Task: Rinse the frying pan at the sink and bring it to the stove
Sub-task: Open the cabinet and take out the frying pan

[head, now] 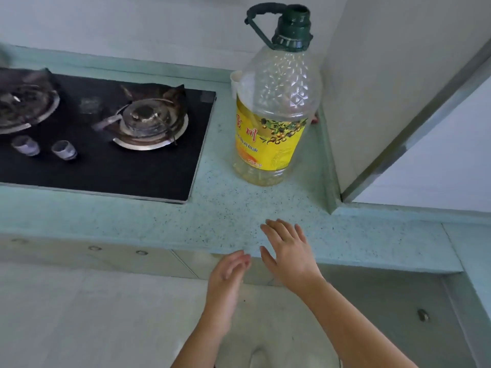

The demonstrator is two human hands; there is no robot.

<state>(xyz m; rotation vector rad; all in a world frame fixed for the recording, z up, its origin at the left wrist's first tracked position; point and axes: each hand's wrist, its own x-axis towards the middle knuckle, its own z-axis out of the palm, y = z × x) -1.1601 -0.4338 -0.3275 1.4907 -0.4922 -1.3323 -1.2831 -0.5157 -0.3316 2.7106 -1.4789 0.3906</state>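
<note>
Left hand (228, 272) and right hand (287, 251) both loose and empty over the counter (159, 221) edge, no pan or sink visible; stove (106, 166) lies forward-left, left hand nearer.

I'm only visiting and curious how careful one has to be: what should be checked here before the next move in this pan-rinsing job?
1. Frying pan in sight: not ok, none shows.
2. Sink in sight: not ok, none shows.
3. Left hand and right hand free: ok, fingers relaxed, holding nothing.
4. Right burner bare, no flame visible: ok.
5. Oil bottle upright, apart from the stove: ok.
</note>
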